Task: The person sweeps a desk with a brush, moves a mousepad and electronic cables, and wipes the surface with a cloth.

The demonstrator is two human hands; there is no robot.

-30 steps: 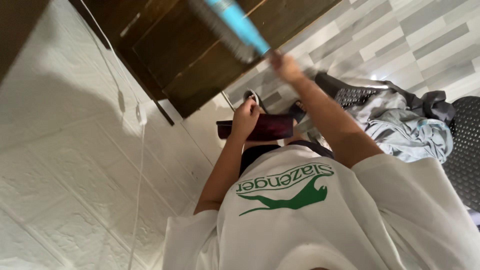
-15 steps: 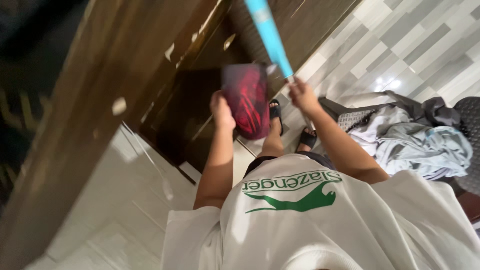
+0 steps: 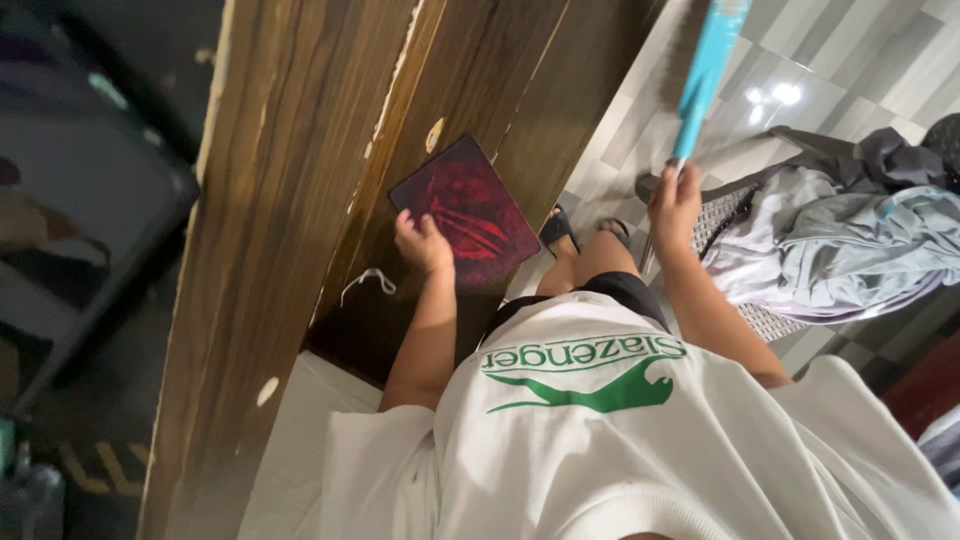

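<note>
My left hand (image 3: 424, 241) grips the near edge of a flat, dark red square pad (image 3: 470, 208). The pad lies tilted against the brown wooden surface (image 3: 300, 200). My right hand (image 3: 675, 206) is closed around a long stick with a light blue handle (image 3: 706, 70), which rises away toward the top of the view. My white T-shirt with a green print (image 3: 590, 400) fills the lower part of the view. My sandalled feet (image 3: 575, 232) show between the two hands.
A heap of grey and white clothes (image 3: 850, 240) lies on a woven basket (image 3: 765, 322) at the right, on a grey tiled floor (image 3: 810, 60). A small white cord (image 3: 366, 281) lies on the dark wood near my left hand. At the left are dark, blurred furnishings (image 3: 80, 220).
The view has swung from a white wall toward the wooden surface. My left hand has brought the red pad up from near my feet and onto the wood. My right hand kept hold of the blue stick.
</note>
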